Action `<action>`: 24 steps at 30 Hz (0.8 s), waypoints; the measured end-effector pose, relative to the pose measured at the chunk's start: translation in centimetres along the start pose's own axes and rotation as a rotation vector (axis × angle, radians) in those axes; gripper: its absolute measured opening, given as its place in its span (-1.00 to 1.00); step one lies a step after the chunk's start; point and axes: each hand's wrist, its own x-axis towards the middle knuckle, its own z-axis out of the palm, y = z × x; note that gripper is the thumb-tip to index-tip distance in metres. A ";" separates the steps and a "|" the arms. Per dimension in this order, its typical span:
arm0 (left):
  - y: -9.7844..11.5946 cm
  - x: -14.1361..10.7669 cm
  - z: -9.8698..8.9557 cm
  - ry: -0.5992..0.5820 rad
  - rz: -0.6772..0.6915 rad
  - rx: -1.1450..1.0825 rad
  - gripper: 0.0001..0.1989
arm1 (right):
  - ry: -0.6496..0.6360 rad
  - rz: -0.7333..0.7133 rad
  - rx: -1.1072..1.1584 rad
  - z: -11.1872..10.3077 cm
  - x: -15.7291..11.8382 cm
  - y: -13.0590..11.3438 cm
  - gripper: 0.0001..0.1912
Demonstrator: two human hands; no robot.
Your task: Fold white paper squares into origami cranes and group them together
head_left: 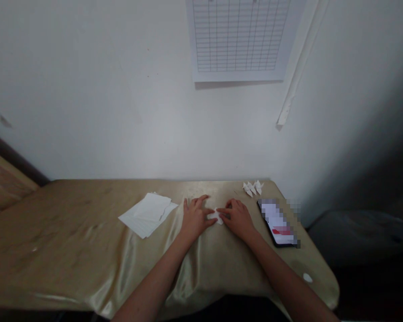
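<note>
A small folded piece of white paper lies on the cloth between my two hands. Thumb and forefinger of my left hand hold its left side, while the other fingers of that hand are spread over the cloth. From the other side, my right hand grips the paper with its fingers bent and close together. Fingertips cover part of the paper, so its exact folded shape is hard to make out.
Left of my hands is a stack of white paper sheets. Several small folded paper figures sit near the wall. A phone lies at right, with a white scrap nearer the edge. A gold cloth covers the table.
</note>
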 end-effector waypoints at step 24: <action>-0.9 0.2 0.2 0.006 -0.034 -0.154 -0.78 | 0.031 -0.004 0.058 0.7 -0.2 0.7 -0.70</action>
